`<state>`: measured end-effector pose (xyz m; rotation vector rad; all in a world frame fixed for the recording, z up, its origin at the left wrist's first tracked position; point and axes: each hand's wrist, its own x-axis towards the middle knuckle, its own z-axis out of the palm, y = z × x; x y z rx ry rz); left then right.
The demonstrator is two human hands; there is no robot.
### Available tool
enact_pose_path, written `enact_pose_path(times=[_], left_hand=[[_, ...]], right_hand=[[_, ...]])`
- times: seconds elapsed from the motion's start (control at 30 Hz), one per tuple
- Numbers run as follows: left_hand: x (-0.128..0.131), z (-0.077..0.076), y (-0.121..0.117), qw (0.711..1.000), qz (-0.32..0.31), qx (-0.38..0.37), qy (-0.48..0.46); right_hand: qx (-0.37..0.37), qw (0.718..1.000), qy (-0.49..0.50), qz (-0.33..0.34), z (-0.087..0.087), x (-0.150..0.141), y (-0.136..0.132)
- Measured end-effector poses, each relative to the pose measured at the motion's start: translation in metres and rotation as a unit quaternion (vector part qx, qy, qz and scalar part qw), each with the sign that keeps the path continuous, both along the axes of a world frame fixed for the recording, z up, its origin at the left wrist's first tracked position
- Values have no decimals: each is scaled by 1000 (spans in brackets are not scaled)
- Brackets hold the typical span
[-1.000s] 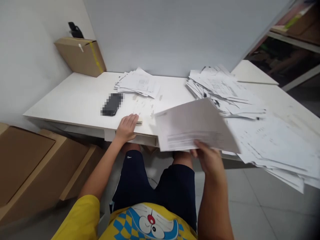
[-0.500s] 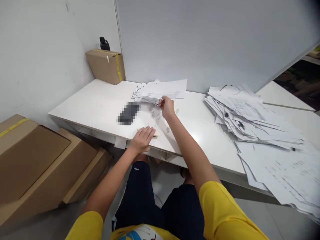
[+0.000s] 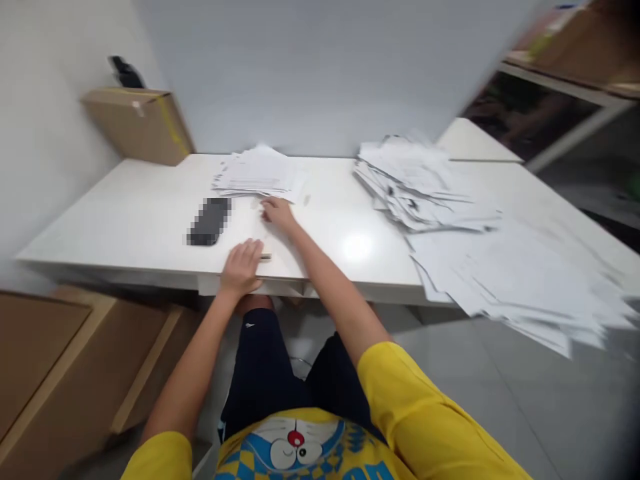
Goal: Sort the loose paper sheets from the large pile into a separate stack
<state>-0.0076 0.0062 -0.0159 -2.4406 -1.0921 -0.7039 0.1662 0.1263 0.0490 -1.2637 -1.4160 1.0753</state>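
My left hand (image 3: 243,267) lies flat at the table's front edge, fingers stretched out together. A small thin pale strip with a dark line (image 3: 267,257) lies by its fingertips; I cannot make out its kind. Further in, my right hand (image 3: 277,213) is at the near edge of a stack of printed paper sheets (image 3: 257,172). Its fingers are loosely bent and slightly blurred, and I see no sheet raised by them. Left of the hands is a dark, pixelated phone-shaped object (image 3: 210,221).
A larger messy pile of papers (image 3: 410,177) covers the table's right side, with loose sheets (image 3: 510,267) spread over the front edge. A cardboard box (image 3: 137,127) stands at the back left, a black bottle (image 3: 126,72) behind it. More cardboard boxes (image 3: 115,360) stand low at left.
The sheet that my right hand held over the stack now lies flat on it. My view has swung to the right; my left hand has stayed at the table edge.
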Motion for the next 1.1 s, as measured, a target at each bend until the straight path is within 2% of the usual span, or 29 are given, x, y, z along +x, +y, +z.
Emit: enact_pose_path(times=[0.03, 0.07, 0.2, 0.3, 0.4, 0.47, 0.53, 0.6, 0.67, 0.77, 0.9, 1.03, 1.1], left_hand=[[0, 1, 4, 1000, -4, 11, -8], [0, 1, 9, 1000, -7, 26, -14], [4, 6, 25, 994, -27, 104, -27], [8, 8, 28, 992, -29, 118, -45], [11, 9, 27, 994, -14, 85, -74], [13, 10, 26, 994, -13, 69, -83], [13, 10, 26, 994, -14, 69, -85], [13, 10, 26, 994, -15, 73, -85], [13, 9, 26, 993, -19, 77, -85], [13, 9, 26, 993, -17, 77, -86], [14, 10, 24, 993, -8, 56, -101], [15, 10, 23, 992, -10, 48, -115], [15, 9, 23, 992, -10, 39, -122]], right_hand=[[59, 997, -46, 1, 1, 2, -6], [80, 995, -62, -13, 2, 5, -14], [121, 980, -129, -88, 9, 36, -54], [131, 960, -213, -127, 19, 89, -83], [110, 936, -293, -161, 31, 167, -116], [41, 888, -408, -205, 33, 221, -144], [-69, 833, -478, -269, 28, 266, -174], [-159, 787, -496, -330, 16, 301, -202], [-206, 767, -488, -363, 3, 326, -223], [-209, 747, -477, -413, -13, 351, -241], [-181, 726, -470, -469, -26, 366, -260], [-174, 733, -479, -452, -31, 368, -287], [-189, 747, -481, -419, -30, 365, -300]])
